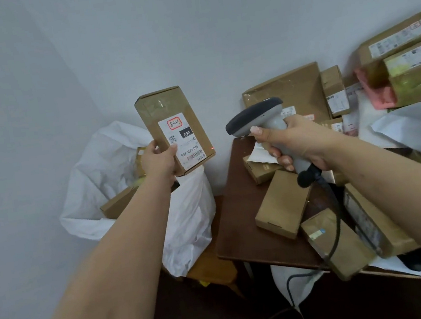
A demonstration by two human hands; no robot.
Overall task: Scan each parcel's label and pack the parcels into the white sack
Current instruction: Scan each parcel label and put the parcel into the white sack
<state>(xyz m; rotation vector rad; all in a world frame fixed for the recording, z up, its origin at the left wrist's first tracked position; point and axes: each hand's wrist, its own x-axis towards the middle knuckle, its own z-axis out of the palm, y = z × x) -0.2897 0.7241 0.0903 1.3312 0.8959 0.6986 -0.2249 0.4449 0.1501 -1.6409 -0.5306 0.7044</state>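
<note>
My left hand [160,160] grips a small brown cardboard parcel [168,111] by its lower edge and holds it upright above the white sack [185,221]. The parcel's white label [184,141] faces me, upside down. My right hand [289,143] holds a grey handheld scanner [254,117] by its handle, its head pointing left at the parcel. A small red dot of light shows at the parcel's lower right corner [212,148]. The sack stands open at the left, with brown parcels partly visible inside.
A dark wooden table [238,214] at the right carries several brown parcels [282,204], with larger boxes [286,90] stacked against the wall and a pink packet [377,89]. The scanner's black cable [333,223] hangs over the table's front edge. A second white bag [295,282] lies under the table.
</note>
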